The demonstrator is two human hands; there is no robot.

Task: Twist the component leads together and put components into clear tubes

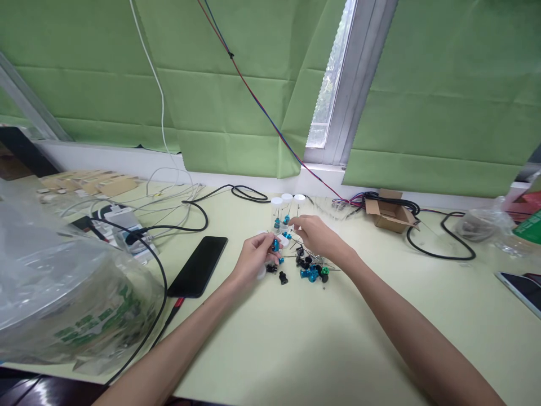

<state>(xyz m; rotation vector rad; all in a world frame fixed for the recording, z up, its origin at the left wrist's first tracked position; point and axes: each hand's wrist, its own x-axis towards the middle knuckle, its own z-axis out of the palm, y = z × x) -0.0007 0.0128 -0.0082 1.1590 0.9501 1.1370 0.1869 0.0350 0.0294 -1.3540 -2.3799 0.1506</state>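
Left hand [252,252]: pinching a small blue piece [275,245] between thumb and fingers, just above the table [253,349].

Right hand [313,232]: hovering at the two o'clock of the left, fingertips drawn close together beside the jars; whether they are gripping anything, I cannot tell from where I am standing.

Counting from between the hands:

Twelve o'clock, near: three white-topped jars [300,198], standing in a row. Two more blue pieces [277,223] are showing at them; inside or in front, I cannot say.

Centre: one white lid [283,241], lying just beside the held piece.

Between four and five: a loose heap, comprising black pieces [300,260], blue pieces [311,275], one green piece [325,271] and thin metal rods [316,260].

Six o'clock: a single black piece [283,277], lying apart from the heap.

Condition: by my judgement, work is standing partway. Two blue pieces are already sitting at the jars and one is being handled; the heap is still lying unsorted, so much seems to be remaining.

Further out:
Between eight and nine: a dark phone [198,268], then a large plastic bag [84,293].
Between two and three: an open cardboard box [391,217], with black cable lying around it.
Twelve, far: green curtains [232,113], hanging over the window.
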